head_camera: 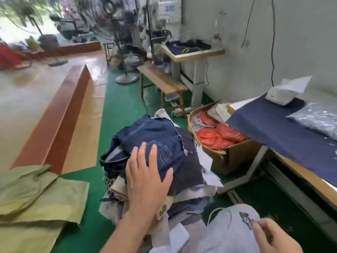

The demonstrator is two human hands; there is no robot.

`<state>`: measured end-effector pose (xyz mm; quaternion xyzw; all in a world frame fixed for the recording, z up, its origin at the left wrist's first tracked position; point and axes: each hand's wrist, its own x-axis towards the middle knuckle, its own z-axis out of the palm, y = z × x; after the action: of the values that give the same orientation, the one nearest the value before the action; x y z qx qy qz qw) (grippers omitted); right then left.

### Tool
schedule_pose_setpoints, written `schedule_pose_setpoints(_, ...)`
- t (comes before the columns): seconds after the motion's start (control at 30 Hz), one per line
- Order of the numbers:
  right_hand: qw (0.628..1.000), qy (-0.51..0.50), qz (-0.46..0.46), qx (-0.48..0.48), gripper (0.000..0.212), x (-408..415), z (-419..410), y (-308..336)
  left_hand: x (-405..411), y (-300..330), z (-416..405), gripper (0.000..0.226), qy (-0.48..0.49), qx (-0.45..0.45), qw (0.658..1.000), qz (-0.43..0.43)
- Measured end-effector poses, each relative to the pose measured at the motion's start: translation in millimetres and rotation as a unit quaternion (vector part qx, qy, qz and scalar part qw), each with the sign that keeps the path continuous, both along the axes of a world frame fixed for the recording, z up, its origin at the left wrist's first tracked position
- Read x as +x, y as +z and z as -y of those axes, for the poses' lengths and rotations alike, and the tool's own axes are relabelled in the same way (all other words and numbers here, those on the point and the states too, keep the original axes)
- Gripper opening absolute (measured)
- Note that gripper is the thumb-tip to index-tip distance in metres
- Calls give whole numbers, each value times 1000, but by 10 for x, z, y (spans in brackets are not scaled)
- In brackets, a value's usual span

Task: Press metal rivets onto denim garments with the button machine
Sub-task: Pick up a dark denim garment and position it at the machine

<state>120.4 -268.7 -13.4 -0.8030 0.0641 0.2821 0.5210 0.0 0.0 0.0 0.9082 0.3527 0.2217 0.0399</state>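
1. Dark blue denim garment (155,141) lies on top of a heap of clothes on the green floor (124,106)
2. Left hand (145,179) rests flat on it, fingers straight, grasping nothing
3. Right hand (275,238) pinches a grey fabric piece (231,227) at lower right

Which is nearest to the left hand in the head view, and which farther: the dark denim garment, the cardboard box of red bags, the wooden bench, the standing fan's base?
From the left hand:
1. Dark denim garment, under the fingertips, atop the pile.
2. Cardboard box of red bags, to the right, beside the table.
3. Wooden bench, beyond the pile.
4. Standing fan's base, far back on the green floor; close to the bench's far end.
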Motion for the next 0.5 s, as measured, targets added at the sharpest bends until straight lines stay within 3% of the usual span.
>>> schedule_pose_setpoints(0.07, 999, 41, 25, 7, 20, -21, -144, 18, 32, 62, -312, 82, 40, -7, 985, -169)
schedule_pose_setpoints(0.13, 998, 61, -1, 31, 47, 25, -286, 70, 82, 145, -489, 63, 23, -16, 978, -208)
schedule_pose_setpoints(0.2, 992, 106, 8, 67, 48, 83, -290, 103, 165, 195, -474, 45, -9, -35, 993, -109)
schedule_pose_setpoints(0.27, 982, 183, 51, 12, 28, 124, -263, 129, 239, 294, -366, 30, -55, -33, 996, 64)
schedule_pose_setpoints(0.33, 969, 212, 120, -29, 16, 75, -293, 167, 362, 510, -241, 47, -70, -106, 972, 197)
schedule_pose_setpoints(0.4, 956, 229, 178, -44, 16, 49, -403, 307, 538, 780, 2, 54, -113, -224, 935, 250)
schedule_pose_setpoints(0.47, 958, 217, 187, 25, 47, 129, -423, 419, 758, 980, 273, 52, -160, -368, 873, 275)
schedule_pose_setpoints(0.5, 955, 213, 196, 61, 65, 162, -432, 461, 844, 1040, 374, 50, -169, -460, 825, 282)
